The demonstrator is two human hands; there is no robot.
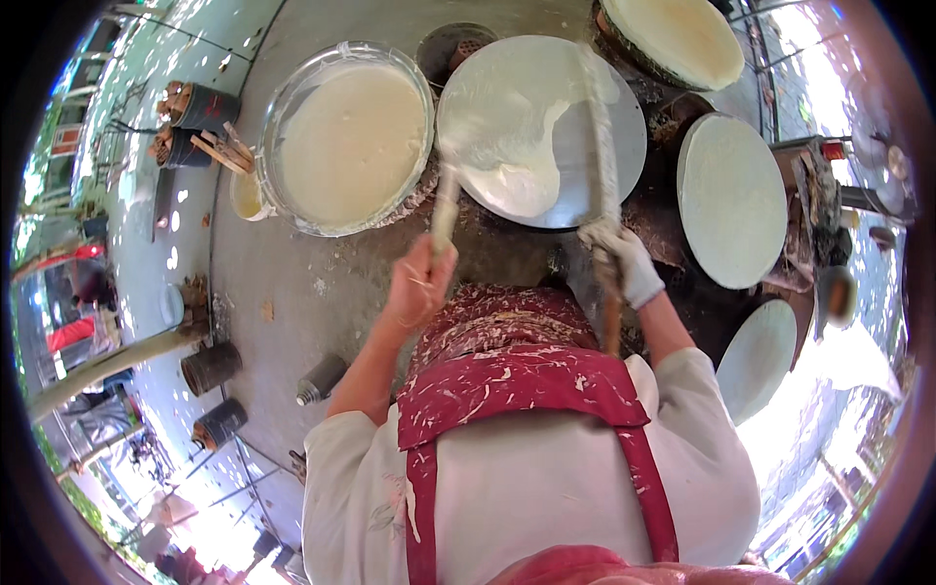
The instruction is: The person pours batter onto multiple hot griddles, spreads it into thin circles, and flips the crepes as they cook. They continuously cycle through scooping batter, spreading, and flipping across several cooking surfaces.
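My bare left hand (423,278) grips a pale handled tool (446,213) whose blurred far end reaches the round griddle (609,146) at top centre. My right hand (629,263), in a whitish glove, is closed on a long batter-smeared stick (602,156) that lies over the griddle's right part and runs down toward my apron. White batter (507,175) covers much of the griddle's left side, with bare metal at the right. Left of it sits a wide metal basin of creamy batter (341,146).
Round pale-topped griddles (731,200) stand at the right and upper right (673,29). A small container with wooden sticks (248,195), dark cans of wood pieces (205,107), metal cylinders (320,380) and a wooden pole (127,363) lie to the left. My apron is splattered with batter.
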